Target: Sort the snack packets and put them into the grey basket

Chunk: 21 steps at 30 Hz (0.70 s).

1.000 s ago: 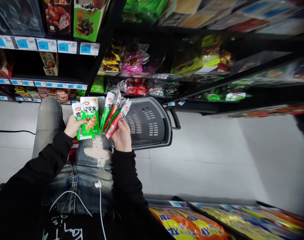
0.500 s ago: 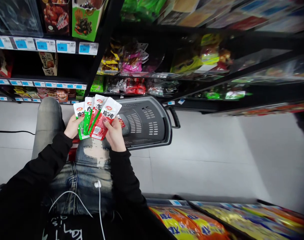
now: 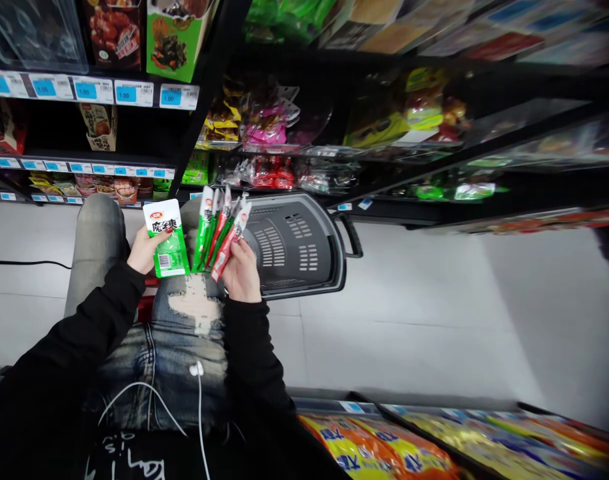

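Observation:
I crouch in a shop aisle, my knees in torn jeans below my hands. My left hand (image 3: pixel 143 251) pinches one green snack packet (image 3: pixel 167 237) with its printed face toward me. My right hand (image 3: pixel 243 272) grips a fanned bunch of several green and red snack packets (image 3: pixel 220 228), seen edge-on. The two hands are a small gap apart above my right knee. A grey plastic shopping basket (image 3: pixel 311 250) with a black handle stands on the floor just beyond my right hand.
Black shelves with snack bags and blue price tags (image 3: pixel 87 91) rise ahead and to the right. A low shelf of yellow and orange bags (image 3: pixel 384 453) runs along the bottom right. Pale floor tiles (image 3: pixel 434 320) lie to the right. A black cable crosses the floor at left.
The packets, held together as one fan half a second ago, are split: one green packet stays in my left hand, the rest have turned edge-on in my right.

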Each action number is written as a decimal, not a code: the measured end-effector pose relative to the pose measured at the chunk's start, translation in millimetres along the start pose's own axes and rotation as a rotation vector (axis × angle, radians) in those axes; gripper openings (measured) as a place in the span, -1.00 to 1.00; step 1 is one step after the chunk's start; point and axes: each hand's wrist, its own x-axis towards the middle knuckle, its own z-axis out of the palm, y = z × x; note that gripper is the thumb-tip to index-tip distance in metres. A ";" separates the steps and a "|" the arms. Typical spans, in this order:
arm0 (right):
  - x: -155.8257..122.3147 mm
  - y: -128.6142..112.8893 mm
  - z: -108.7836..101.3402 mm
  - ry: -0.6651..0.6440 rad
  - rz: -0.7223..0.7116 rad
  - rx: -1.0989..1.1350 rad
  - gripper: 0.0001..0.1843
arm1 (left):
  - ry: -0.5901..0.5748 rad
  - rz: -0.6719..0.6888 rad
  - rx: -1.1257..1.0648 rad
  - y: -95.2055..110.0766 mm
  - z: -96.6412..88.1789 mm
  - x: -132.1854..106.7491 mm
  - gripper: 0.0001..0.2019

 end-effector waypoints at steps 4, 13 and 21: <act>4.0 -3.3 -10.1 0.063 0.023 0.062 -0.88 | 0.020 0.051 0.015 -0.4 -3.9 3.7 -0.58; -11.5 2.3 21.7 -0.094 -0.054 -0.045 -0.67 | -0.010 0.152 0.009 -1.9 1.2 2.3 -0.47; -9.3 8.4 20.3 -0.043 -0.114 -0.098 -0.64 | -0.167 0.016 0.082 -7.0 2.9 -3.0 -0.52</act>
